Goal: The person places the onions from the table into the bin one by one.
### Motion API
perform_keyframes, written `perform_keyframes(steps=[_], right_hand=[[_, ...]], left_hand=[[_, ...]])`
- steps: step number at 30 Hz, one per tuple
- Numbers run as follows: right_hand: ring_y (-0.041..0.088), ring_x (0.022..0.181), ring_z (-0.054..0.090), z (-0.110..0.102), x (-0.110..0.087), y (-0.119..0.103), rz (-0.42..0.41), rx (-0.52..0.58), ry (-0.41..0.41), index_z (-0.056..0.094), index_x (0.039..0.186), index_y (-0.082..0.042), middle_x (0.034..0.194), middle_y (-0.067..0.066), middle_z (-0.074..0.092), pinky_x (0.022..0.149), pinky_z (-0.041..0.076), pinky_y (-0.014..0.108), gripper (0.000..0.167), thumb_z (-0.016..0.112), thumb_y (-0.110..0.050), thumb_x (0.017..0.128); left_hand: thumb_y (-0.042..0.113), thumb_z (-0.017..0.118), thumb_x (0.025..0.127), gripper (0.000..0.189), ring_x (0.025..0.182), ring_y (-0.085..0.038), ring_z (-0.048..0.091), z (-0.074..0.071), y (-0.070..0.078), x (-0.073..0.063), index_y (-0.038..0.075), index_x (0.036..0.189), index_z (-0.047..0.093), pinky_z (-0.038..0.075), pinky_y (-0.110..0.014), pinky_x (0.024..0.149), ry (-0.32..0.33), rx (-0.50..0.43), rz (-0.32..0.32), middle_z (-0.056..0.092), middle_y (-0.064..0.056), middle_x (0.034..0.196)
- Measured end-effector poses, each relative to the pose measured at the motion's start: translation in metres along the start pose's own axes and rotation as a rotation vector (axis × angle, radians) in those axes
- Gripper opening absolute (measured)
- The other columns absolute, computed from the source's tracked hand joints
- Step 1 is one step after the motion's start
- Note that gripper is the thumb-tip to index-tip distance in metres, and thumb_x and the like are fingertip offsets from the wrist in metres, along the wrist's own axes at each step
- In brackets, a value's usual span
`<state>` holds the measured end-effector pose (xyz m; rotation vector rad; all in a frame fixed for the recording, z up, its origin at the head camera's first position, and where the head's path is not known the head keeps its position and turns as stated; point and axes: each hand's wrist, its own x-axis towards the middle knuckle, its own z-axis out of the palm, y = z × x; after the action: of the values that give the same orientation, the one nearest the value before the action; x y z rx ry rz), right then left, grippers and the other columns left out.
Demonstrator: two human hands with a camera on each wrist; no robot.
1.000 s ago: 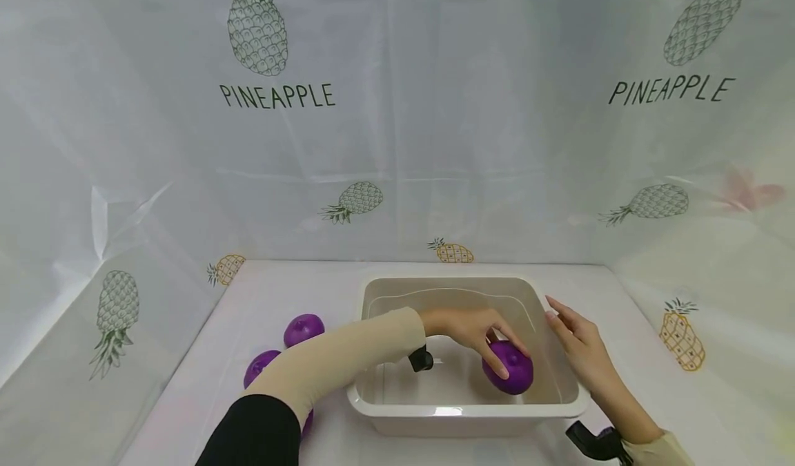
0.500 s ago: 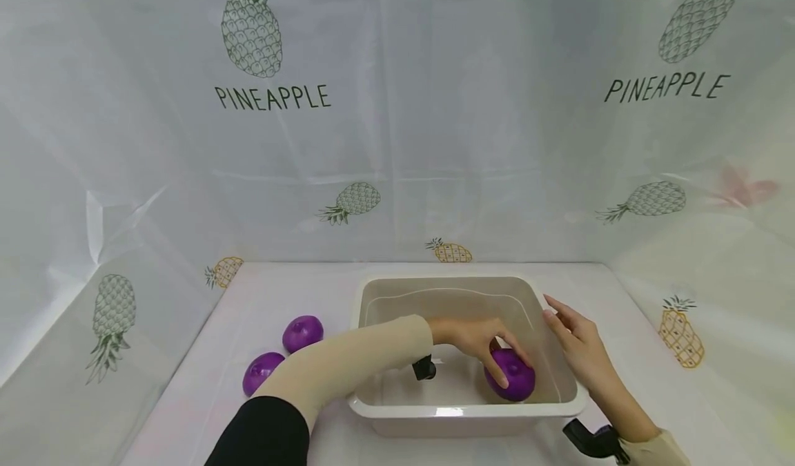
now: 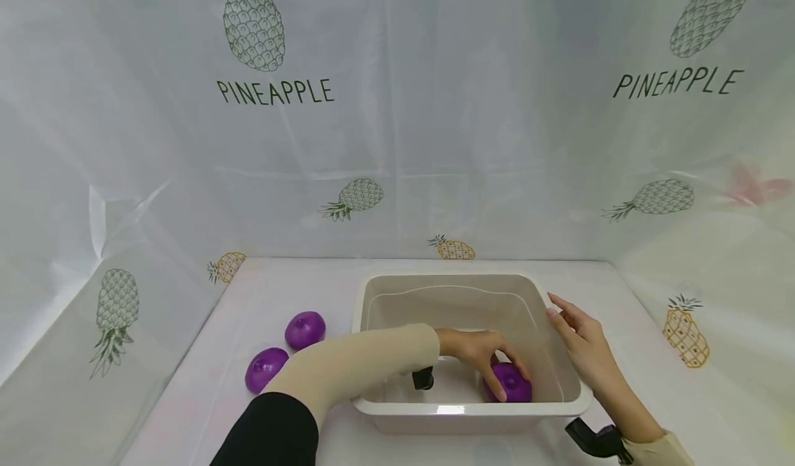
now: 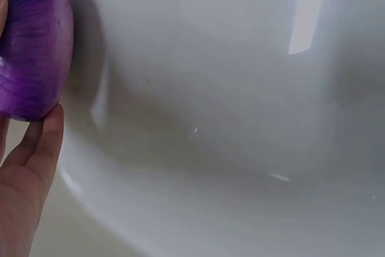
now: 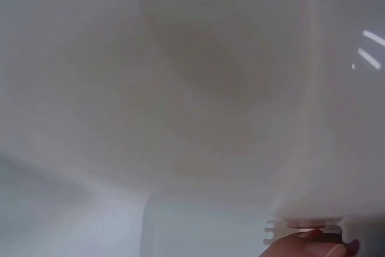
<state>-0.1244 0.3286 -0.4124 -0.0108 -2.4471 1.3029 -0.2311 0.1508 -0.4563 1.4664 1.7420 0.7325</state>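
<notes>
My left hand (image 3: 481,353) reaches down into a beige plastic bin (image 3: 453,411) and grips a purple onion (image 3: 514,382) near its right front corner. Seen from the left wrist, fingers lie round the side of the same onion (image 4: 37,49), close to the bin's glossy inner surface; part of it is cut off by the frame edge. My right hand (image 3: 580,345) holds the bin's right rim from outside, thumb and fingertips at the edge. The right wrist view shows only the ends of its fingers (image 5: 313,246) by the ribbed underside of the rim.
Two more purple onions (image 3: 305,330) (image 3: 266,369) lie on the white tabletop (image 3: 211,397) left of the bin, beside my left sleeve (image 3: 366,359). A pineapple-printed sheet (image 3: 472,121) rises behind and along the sides.
My left hand has lowered the onion inside the bin, toward its front wall. The right hand stays at the rim, and the bin has not visibly moved.
</notes>
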Motion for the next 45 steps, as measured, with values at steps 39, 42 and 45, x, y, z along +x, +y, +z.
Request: perform_keyframes(steps=[39,42,45], right_hand=[[0.004,0.066,0.053,0.008,0.000,-0.003,-0.004,-0.006,-0.034,0.049,0.138,0.012,0.078,0.004,0.062,0.053,0.051,0.021,0.042,0.055,-0.011,0.103],[0.004,0.065,0.053,0.004,-0.001,-0.001,0.003,-0.021,-0.025,0.049,0.138,0.012,0.078,0.001,0.062,0.053,0.050,0.020,0.042,0.055,-0.011,0.103],[0.003,0.064,0.052,0.000,0.000,0.001,0.007,-0.014,-0.014,0.049,0.137,0.014,0.076,-0.003,0.061,0.052,0.049,0.019,0.042,0.056,-0.009,0.103]], left_hand=[[0.000,0.082,0.080,0.059,0.122,0.003,0.051,-0.043,0.026,-0.031,0.003,0.136,0.061,0.045,-0.017,0.098,-0.101,-0.055,-0.044,0.061,0.000,0.137],[0.000,0.081,0.081,0.060,0.123,-0.003,0.053,-0.057,0.036,-0.036,0.003,0.137,0.060,0.045,-0.018,0.099,-0.068,-0.084,-0.038,0.061,-0.001,0.138],[0.003,0.081,0.083,0.059,0.120,-0.004,0.055,-0.071,0.047,-0.045,0.004,0.137,0.060,0.044,-0.019,0.100,-0.040,-0.087,-0.026,0.061,-0.001,0.137]])
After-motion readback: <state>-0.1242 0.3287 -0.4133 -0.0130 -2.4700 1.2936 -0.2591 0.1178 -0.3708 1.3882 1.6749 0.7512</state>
